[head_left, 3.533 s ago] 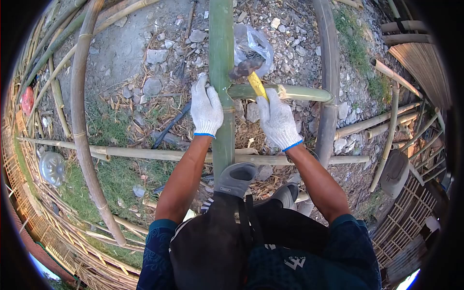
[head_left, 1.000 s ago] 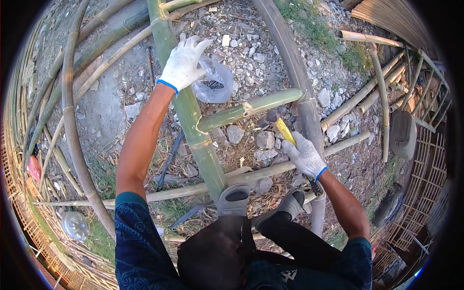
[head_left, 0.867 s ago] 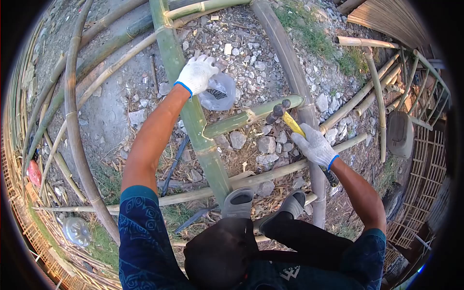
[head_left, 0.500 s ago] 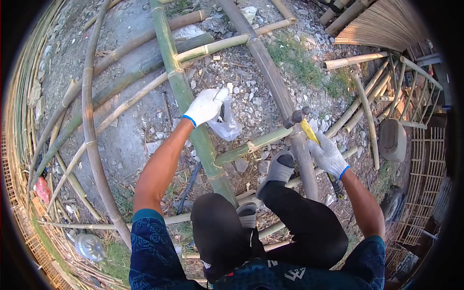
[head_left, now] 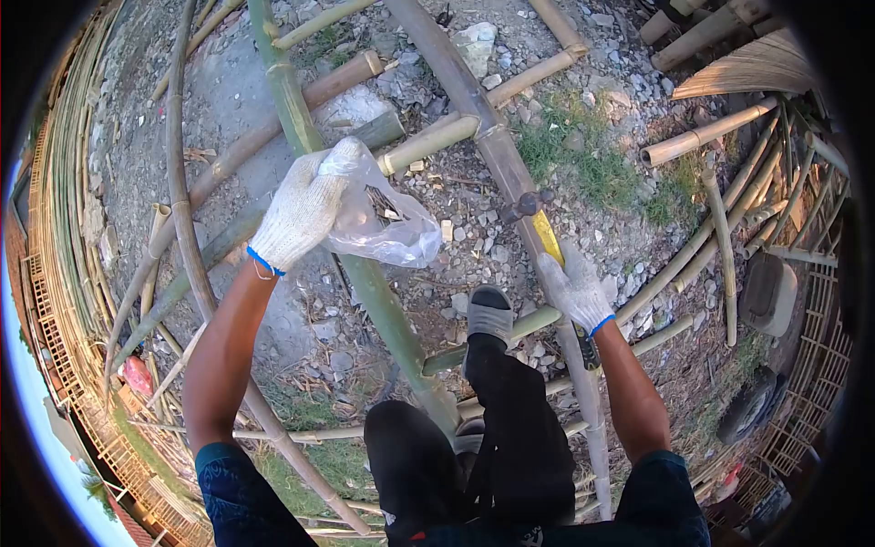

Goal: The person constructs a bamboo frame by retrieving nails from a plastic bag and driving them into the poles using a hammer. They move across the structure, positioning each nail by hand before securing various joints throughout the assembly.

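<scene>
My left hand [head_left: 299,208], in a white knit glove with a blue cuff, is closed on the top of a clear plastic bag [head_left: 401,239]. The bag hangs over the green bamboo pole [head_left: 372,296], and small dark thin pieces show inside it. My right hand [head_left: 580,290], gloved the same way, wraps round the yellow and black handle of a hammer [head_left: 544,233]. The dark hammer head lies against the grey-brown bamboo pole [head_left: 497,150], pointing away from me. A short green crosspiece [head_left: 533,324] runs between these two poles, beside my forward foot.
More bamboo poles [head_left: 255,137] cross the stony ground on the left. To the right are a cut bamboo length [head_left: 706,132], a grey jerrycan [head_left: 768,294], a tire [head_left: 749,406] and a bamboo lattice [head_left: 802,410]. Loose stones and grass patches lie between the poles.
My left hand has moved left with the bag, which now hangs spread wider. The hammer has shifted left onto the grey-brown pole. My forward foot has moved left, and the view has turned.
</scene>
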`<state>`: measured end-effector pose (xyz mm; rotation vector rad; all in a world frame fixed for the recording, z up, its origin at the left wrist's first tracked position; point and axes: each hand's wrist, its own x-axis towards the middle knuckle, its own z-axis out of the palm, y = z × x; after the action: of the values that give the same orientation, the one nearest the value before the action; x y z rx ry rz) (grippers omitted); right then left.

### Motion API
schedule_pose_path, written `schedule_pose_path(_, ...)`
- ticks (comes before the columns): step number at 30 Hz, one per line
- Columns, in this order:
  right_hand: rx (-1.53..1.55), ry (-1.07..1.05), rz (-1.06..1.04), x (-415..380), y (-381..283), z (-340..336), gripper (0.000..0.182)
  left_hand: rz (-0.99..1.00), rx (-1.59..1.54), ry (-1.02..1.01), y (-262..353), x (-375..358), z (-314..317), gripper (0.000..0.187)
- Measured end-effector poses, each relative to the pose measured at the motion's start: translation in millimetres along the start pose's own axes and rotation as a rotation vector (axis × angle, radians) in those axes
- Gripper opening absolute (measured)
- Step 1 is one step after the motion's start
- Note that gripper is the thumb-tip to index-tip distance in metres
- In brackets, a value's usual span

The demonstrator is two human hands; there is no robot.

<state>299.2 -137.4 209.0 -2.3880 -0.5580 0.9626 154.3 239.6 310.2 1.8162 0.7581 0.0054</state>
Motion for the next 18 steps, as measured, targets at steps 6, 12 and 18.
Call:
schedule_pose_path(6, 0.051, 0.042, -0.041, 69, -14, -2, 0.051, -0.111, -0.158, 0.016, 14, 68, -31, 0.048)
schedule_pose_path(12, 0.118, -0.039, -0.025, 170, -57, -24, 0.051, 0.118, 0.355, 0.042, 19, 147, -47, 0.067)
schedule_pose_path(18, -0.309, 0.08, -0.131, 277, -103, -96, 0.057, 0.276, 0.399, 0.024, 18, 219, -63, 0.062)
